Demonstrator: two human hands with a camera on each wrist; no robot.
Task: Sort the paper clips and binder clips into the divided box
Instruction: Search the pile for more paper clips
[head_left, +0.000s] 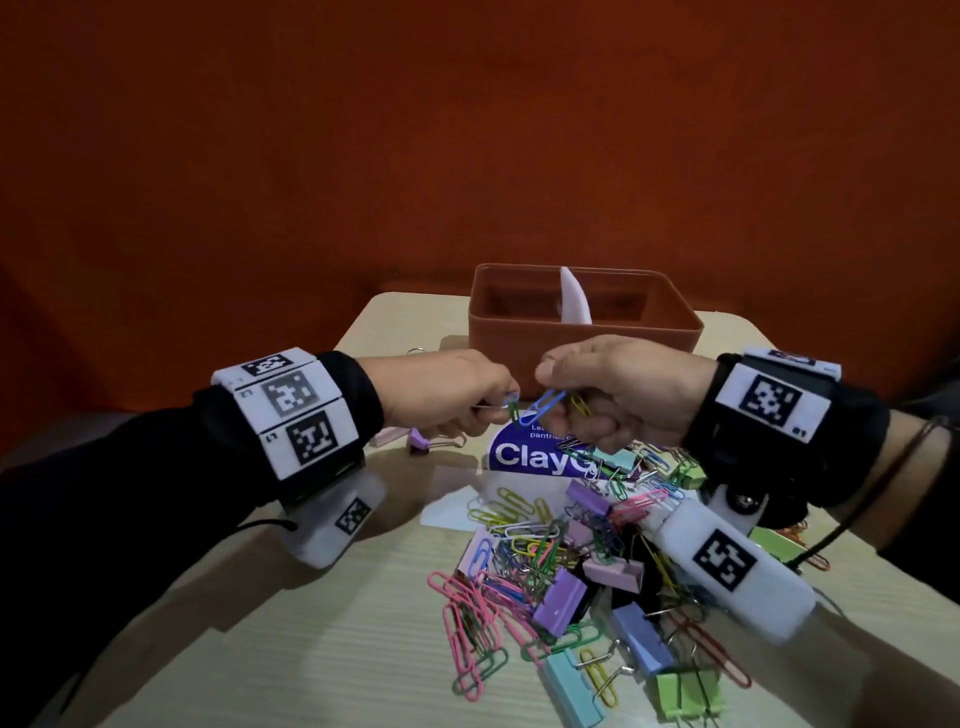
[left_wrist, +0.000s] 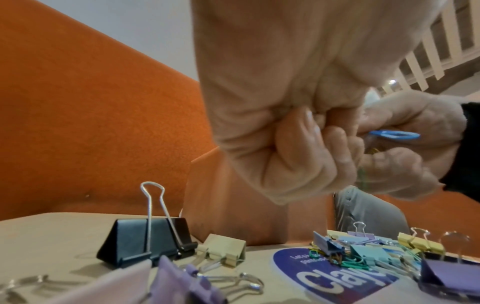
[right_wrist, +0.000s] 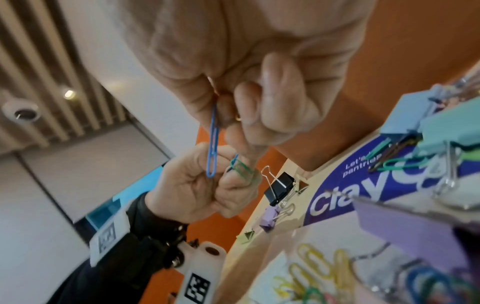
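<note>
— Looking at the blue paper clip (head_left: 543, 407): which way does it run?

— Its long axis slants in the head view, upper end toward the right hand (head_left: 618, 395), lower end toward the left hand (head_left: 447, 389). It hangs in the air just in front of the divided box (head_left: 584, 312), above the counter (head_left: 322, 613).

— And each grip?

— The right grip pinches the clip's upper end between thumb and forefinger, other fingers curled in. The left grip is clenched on a green paper clip (head_left: 511, 406), which sits right at the blue one's lower end; whether the two are hooked together I cannot tell. A yellow clip (head_left: 579, 404) also shows in the right hand.

— Where is the rest?

— A heap of paper clips and binder clips (head_left: 587, 561) lies on the counter on the near side of the box, toward the person. A black binder clip (left_wrist: 145, 238) stands nearer the box, to its left, wire handles pointing up.

— Any writing?

— A blue label (head_left: 540, 452) between the box and the heap reads "Clay", the remainder covered; smaller words above it are too cut off to read. The box has a white divider (head_left: 574, 299) standing on edge between its two compartments.
</note>
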